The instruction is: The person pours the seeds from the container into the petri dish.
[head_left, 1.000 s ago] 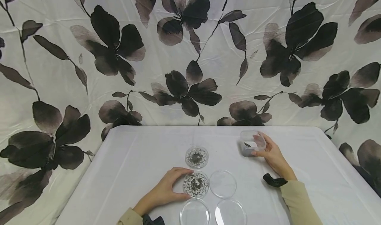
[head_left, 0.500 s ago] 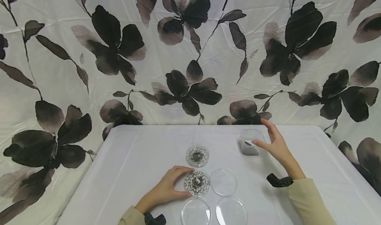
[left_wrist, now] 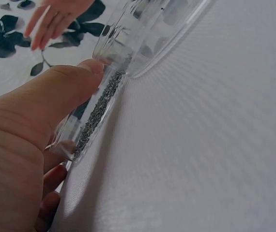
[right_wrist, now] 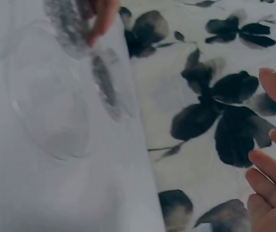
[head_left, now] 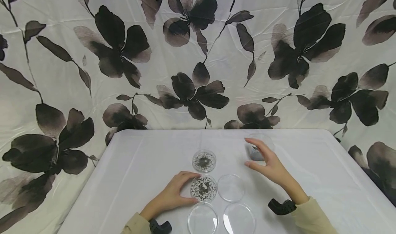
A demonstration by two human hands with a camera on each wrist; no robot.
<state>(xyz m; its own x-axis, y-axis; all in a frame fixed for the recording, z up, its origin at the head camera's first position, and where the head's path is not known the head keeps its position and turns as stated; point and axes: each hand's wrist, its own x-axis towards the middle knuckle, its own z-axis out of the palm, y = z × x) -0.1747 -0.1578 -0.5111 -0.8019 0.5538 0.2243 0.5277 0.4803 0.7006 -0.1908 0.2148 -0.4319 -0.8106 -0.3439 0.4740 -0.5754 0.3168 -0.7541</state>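
Observation:
My left hand (head_left: 173, 195) holds a clear petri dish (head_left: 204, 189) by its sides, thumb at the near edge and fingertips at the far edge. In the left wrist view, a layer of dark granules (left_wrist: 98, 113) lies along the bottom of this dish. Just beyond it stands a second petri dish (head_left: 204, 161), its dark granules gathered mostly at the centre. My right hand (head_left: 270, 165) hovers over the table with fingers and thumb spread, nothing between them. It partly hides a small clear plastic container (head_left: 255, 155) with grey contents, at the back right.
A clear round dish or lid (head_left: 231, 188) lies right of the held dish. Two more clear round pieces, one nearer left (head_left: 202, 221) and one nearer right (head_left: 239, 221), lie in front. Behind the white-covered table (head_left: 139, 151) hangs a floral cloth (head_left: 198, 55).
My right hand has let go of the plastic container, lifted away to the right, then swung back left in front of it. The left hand has stayed on its petri dish.

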